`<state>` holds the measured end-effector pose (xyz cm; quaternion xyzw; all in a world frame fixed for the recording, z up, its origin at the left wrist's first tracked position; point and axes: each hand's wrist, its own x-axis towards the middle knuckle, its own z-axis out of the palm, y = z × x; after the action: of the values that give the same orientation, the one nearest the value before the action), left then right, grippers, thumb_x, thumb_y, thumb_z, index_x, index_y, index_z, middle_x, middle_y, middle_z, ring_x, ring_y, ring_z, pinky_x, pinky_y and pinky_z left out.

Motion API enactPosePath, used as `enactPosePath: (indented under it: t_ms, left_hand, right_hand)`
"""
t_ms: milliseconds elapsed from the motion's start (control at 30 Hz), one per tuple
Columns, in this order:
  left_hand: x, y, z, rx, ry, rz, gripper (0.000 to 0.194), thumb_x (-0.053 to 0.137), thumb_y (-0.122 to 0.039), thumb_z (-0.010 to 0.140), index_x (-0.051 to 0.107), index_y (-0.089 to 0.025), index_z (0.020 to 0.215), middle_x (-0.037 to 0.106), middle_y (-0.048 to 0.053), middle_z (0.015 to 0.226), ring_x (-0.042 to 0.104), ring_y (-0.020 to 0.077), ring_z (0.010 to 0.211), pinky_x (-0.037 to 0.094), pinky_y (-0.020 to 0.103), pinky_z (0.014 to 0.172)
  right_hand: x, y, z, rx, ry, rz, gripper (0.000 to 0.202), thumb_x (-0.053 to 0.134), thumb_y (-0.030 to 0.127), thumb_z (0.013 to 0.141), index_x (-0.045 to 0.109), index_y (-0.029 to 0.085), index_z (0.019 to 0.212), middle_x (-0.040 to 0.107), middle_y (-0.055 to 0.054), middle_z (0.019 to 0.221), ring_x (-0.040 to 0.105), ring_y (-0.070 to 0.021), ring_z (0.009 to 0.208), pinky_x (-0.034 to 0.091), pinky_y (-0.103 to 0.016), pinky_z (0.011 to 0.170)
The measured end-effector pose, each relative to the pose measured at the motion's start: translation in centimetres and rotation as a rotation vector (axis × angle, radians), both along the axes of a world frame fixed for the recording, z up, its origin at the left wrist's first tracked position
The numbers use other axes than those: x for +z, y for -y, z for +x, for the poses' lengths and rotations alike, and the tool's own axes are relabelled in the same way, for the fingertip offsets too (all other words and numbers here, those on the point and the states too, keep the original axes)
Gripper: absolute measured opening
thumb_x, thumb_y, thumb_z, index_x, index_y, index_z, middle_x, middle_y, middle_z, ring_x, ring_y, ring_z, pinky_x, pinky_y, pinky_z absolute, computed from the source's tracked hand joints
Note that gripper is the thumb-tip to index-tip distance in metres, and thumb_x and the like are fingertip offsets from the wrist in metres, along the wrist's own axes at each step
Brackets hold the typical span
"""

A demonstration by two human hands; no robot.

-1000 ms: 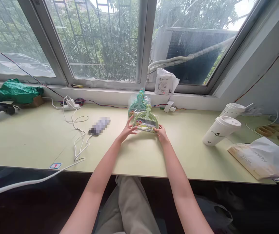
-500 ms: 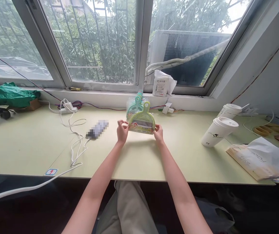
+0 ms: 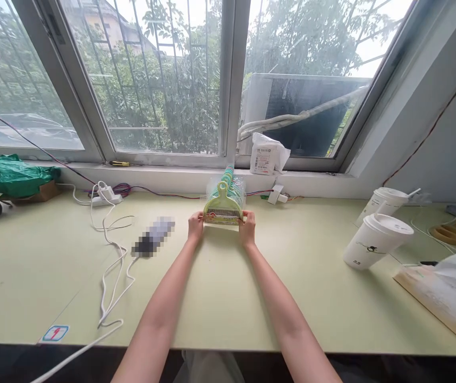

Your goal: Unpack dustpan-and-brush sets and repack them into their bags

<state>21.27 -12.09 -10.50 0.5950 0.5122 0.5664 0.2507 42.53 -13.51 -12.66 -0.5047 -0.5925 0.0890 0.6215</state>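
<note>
Centrally, both arms outstretched, hands [image 3: 195, 226] pinching green dustpan's [image 3: 223, 205] sides

And it's bare skin from the fingers [image 3: 200, 217] right along both forearms [image 3: 163, 306]; nearer the wearer than the fingers, here come greyish trousers [image 3: 211, 368], softly creased and dimly lit!

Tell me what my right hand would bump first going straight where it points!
The green dustpan held by your right hand comes first, then perhaps the stack behind; depth is unclear.
</note>
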Motion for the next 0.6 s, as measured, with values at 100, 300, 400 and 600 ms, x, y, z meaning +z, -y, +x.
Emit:
enactPosePath:
  t_ms: [100,300,400,600]
  left_hand:
    - [-0.5,-2.8,0.6,0.064,0.075,0.046,0.02,0.06,-0.014,0.078,0.063,-0.021,0.096,0.064,0.008,0.101,0.062,0.0209,0.086,0.049,0.034,0.08]
    - [-2.0,-6.9,1.0,0.12,0.031,-0.054,0.036,0.059,-0.009,0.079,0.06,-0.02,0.113,0.056,0.012,0.117,0.062,0.0197,0.088,0.048,0.037,0.088]
    - [-2.6,-7.5,0.9,0.054,-0.055,-0.097,0.024,0.054,-0.014,0.085,0.065,-0.018,0.106,0.059,0.013,0.111,0.061,0.022,0.09,0.047,0.04,0.092]
    - [-2.5,-7.2,1.1,0.013,-0.041,-0.111,0.022,0.053,-0.018,0.087,0.067,-0.019,0.105,0.058,0.013,0.113,0.059,0.0233,0.098,0.048,0.038,0.093]
  right_hand:
    - [-0.2,-2.9,-0.2,-0.069,0.016,0.038,0.023,0.046,0.025,0.085,0.051,0.022,0.108,0.055,-0.008,0.106,0.054,-0.0217,0.099,0.051,-0.037,0.083]
    - [-1.6,-6.1,0.2,-0.266,0.112,-0.038,0.029,0.048,0.028,0.085,0.051,0.025,0.114,0.053,-0.011,0.11,0.054,-0.026,0.099,0.05,-0.036,0.074]
    - [-2.0,-6.3,0.4,-0.254,0.146,-0.098,0.039,0.046,0.027,0.086,0.047,0.028,0.125,0.049,-0.01,0.115,0.056,-0.0248,0.094,0.05,-0.035,0.069]
    - [-2.0,-6.0,0.3,-0.236,0.104,-0.135,0.047,0.047,0.029,0.085,0.041,0.03,0.132,0.046,-0.01,0.116,0.056,-0.023,0.088,0.05,-0.035,0.069]
